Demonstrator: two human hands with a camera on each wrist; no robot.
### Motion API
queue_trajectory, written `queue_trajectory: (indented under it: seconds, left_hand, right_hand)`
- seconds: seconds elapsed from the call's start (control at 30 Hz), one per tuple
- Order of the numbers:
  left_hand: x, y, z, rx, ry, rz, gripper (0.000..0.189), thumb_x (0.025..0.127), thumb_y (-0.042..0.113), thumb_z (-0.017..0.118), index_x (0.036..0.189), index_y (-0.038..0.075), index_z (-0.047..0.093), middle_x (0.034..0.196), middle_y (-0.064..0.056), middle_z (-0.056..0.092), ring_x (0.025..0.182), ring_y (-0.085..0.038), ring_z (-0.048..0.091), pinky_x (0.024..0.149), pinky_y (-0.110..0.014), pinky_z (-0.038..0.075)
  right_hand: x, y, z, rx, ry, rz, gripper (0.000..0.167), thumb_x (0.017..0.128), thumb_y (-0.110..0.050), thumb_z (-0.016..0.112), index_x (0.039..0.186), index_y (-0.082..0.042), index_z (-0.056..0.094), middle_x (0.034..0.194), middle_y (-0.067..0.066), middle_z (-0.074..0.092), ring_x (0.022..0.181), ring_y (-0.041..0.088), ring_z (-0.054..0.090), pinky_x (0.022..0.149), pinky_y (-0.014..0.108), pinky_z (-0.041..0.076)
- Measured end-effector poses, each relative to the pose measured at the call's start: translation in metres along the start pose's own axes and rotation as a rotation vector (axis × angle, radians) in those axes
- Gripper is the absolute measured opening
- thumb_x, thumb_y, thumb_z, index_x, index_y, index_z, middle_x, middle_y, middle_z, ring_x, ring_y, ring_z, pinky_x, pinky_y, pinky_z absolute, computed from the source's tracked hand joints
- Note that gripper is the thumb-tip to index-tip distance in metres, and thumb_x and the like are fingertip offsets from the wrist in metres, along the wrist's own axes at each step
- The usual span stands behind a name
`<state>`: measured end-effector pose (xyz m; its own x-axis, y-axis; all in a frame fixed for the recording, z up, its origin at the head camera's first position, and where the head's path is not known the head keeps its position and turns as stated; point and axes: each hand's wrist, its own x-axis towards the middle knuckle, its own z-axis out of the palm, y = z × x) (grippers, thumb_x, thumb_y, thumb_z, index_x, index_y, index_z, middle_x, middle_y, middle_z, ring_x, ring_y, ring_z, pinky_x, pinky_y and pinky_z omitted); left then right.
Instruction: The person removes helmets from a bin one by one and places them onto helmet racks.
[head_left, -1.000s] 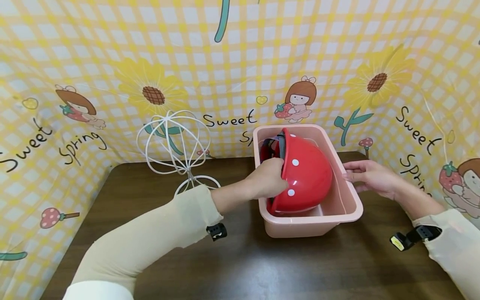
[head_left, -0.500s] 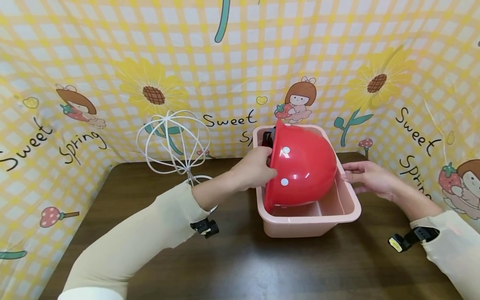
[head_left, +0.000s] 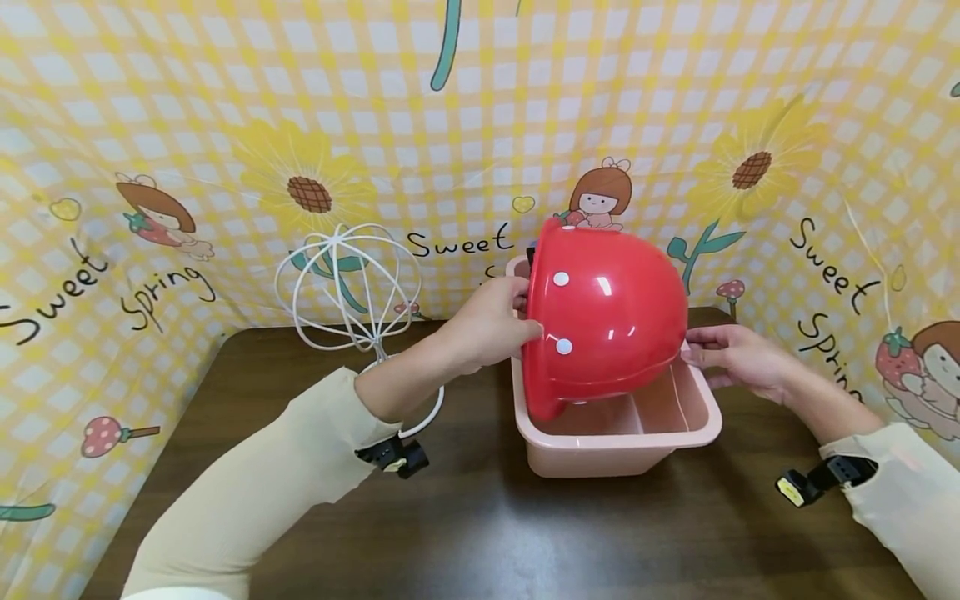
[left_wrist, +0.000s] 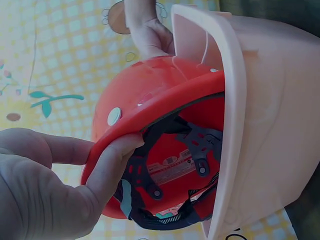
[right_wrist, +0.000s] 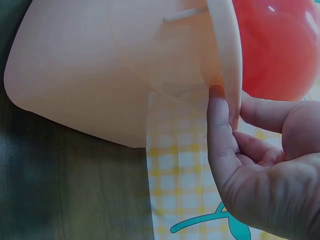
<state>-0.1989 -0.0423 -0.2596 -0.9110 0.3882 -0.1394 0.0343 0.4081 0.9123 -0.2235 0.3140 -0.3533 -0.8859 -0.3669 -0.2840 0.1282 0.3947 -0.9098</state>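
Observation:
A red safety helmet (head_left: 615, 308) with white dots is tilted on its side, partly above the mouth of a pink plastic bin (head_left: 600, 458). My left hand (head_left: 487, 325) pinches the helmet's brim between thumb and fingers. In the left wrist view, the dark inner harness (left_wrist: 165, 150) faces that hand (left_wrist: 55, 185). On the other side, my right hand (head_left: 750, 362) grips the bin's right rim; the right wrist view has its fingers (right_wrist: 220, 130) bent round the rim (right_wrist: 227, 55).
A white wire stand (head_left: 333, 242) with a round cage top stands left of the bin, partly behind the left forearm. The brown wooden table (head_left: 465, 533) backs onto a yellow checked cloth (head_left: 480, 125).
The left hand has drawn the helmet up and to the left, from deep in the bin to mostly above its rim. The right hand has stayed at the rim.

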Motion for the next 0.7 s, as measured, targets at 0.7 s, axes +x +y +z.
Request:
queue_trajectory:
  seconds: [0.7]
  left_hand:
    - [-0.003,-0.022,-0.016,-0.321,0.087,0.044,0.041,0.099,-0.003,0.058,0.14,-0.004,0.051,0.119,-0.022,0.066,0.092,-0.03,0.072,0.072,-0.035,0.063]
  right_hand:
    - [0.002,0.002,0.003,-0.03,0.02,-0.02,0.059,0.105,-0.012,0.057,0.147,0.02,0.03,0.137,0.03,0.055,0.099,0.005,0.067,0.086,0.035,0.06]
